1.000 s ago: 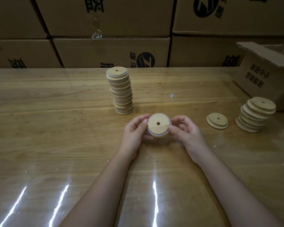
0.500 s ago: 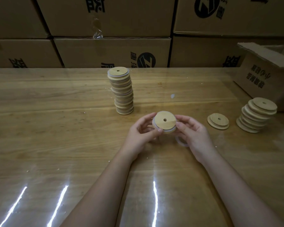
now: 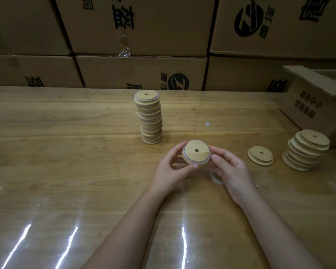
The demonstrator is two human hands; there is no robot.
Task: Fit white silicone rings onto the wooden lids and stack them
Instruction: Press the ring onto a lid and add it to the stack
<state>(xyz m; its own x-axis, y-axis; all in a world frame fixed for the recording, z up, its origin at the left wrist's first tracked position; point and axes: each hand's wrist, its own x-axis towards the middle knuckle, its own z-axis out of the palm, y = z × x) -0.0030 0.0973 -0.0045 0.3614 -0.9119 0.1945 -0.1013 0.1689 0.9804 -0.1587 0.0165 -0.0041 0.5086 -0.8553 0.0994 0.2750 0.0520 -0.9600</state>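
One lid (image 3: 196, 152) pinched between left hand (image 3: 170, 170), right hand (image 3: 232, 171); seemingly ringed.

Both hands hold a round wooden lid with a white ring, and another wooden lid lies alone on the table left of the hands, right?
Not quite: the head view shows the lone round wooden lid lying on the wooden table right of the right hand, not left.

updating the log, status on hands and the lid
Left hand and right hand pinch the round wooden lid, white silicone ring round its edge. Tall stack of ringed lids behind, nothing between. Loose white ring on table under right hand.
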